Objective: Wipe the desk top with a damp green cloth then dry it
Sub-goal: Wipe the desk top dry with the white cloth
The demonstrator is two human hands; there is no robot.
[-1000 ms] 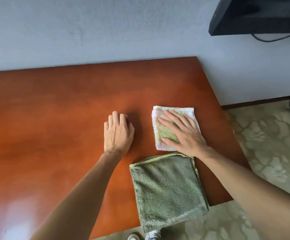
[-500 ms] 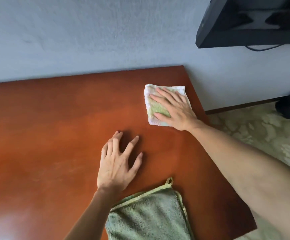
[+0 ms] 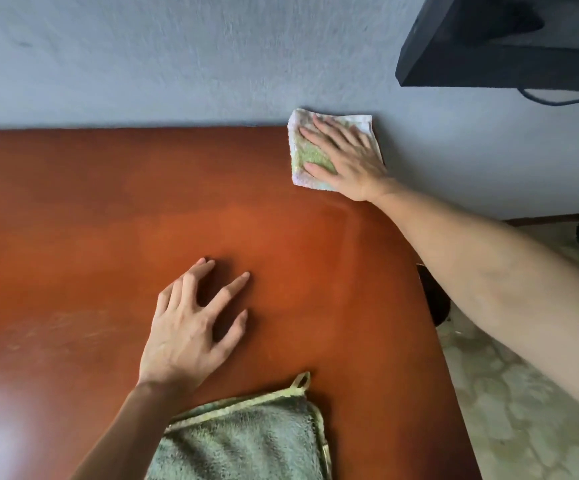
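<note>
My right hand (image 3: 346, 161) lies flat with straight fingers on a small white cloth with a green middle (image 3: 307, 155), pressing it against the far right corner of the reddish-brown desk top (image 3: 108, 220), by the wall. The cloth's top edge reaches the wall line. My left hand (image 3: 191, 327) rests on the desk's middle with fingers spread, holding nothing. A folded green towel with a hanging loop (image 3: 246, 441) lies at the desk's near edge, just right of my left wrist.
A grey wall (image 3: 177, 57) runs along the desk's far edge. A black wall-mounted shelf or screen (image 3: 506, 39) with a cable hangs at the upper right. Patterned floor (image 3: 523, 410) lies to the right of the desk, with a dark object (image 3: 435, 299) under my right forearm.
My right hand slid the small cloth away from me, from beside the green towel up to the desk's far right corner. My left hand spread its fingers and stayed near the middle.
</note>
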